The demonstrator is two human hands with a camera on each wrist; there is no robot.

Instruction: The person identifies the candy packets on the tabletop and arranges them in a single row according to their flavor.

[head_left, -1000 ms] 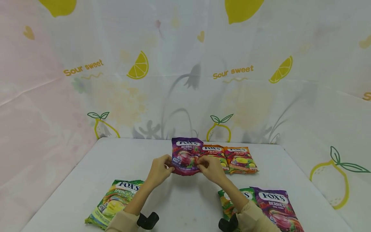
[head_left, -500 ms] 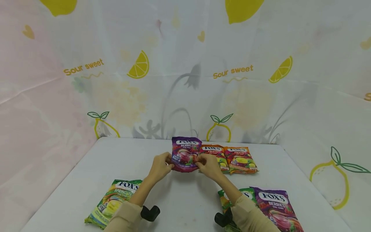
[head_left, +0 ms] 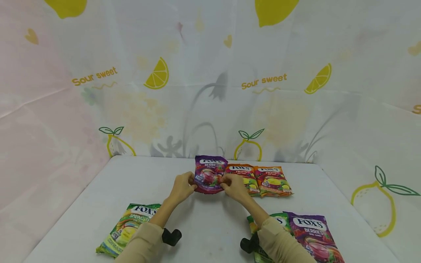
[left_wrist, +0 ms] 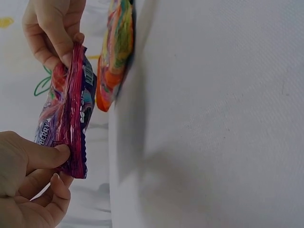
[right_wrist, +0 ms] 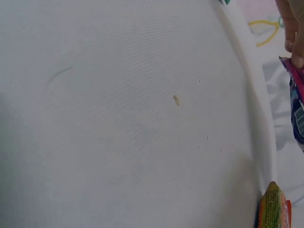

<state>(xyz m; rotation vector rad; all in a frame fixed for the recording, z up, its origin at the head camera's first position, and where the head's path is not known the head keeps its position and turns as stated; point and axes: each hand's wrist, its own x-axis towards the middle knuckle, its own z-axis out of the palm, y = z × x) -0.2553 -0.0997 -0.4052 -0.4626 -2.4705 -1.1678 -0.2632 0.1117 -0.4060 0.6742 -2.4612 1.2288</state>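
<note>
Both hands hold a purple Fox's Berries candy bag [head_left: 209, 171] by its lower corners, tilted up with its printed face showing. The left hand [head_left: 182, 187] pinches the left corner between thumb and fingers; the right hand [head_left: 235, 187] pinches the right one. In the left wrist view the bag's pink sealed edge [left_wrist: 75, 109] hangs apart from the table. Directly right of the held bag lies an orange Fox's Fruits bag [head_left: 249, 179], partly covered by the right hand. Only part of the purple bag [right_wrist: 298, 111] shows in the right wrist view.
A second orange Fox's Fruits bag [head_left: 273, 181] lies beside the first at the back of the white table [head_left: 210, 226]. Front left is a green Spring Tea bag [head_left: 129, 228]. At front right, another green bag [head_left: 281, 221] and a purple Berries bag [head_left: 315, 235] lie partly under the right sleeve.
Both hands have carried the purple bag slightly farther back, and the right hand has shifted a little left. The bags on the table have stayed put.
</note>
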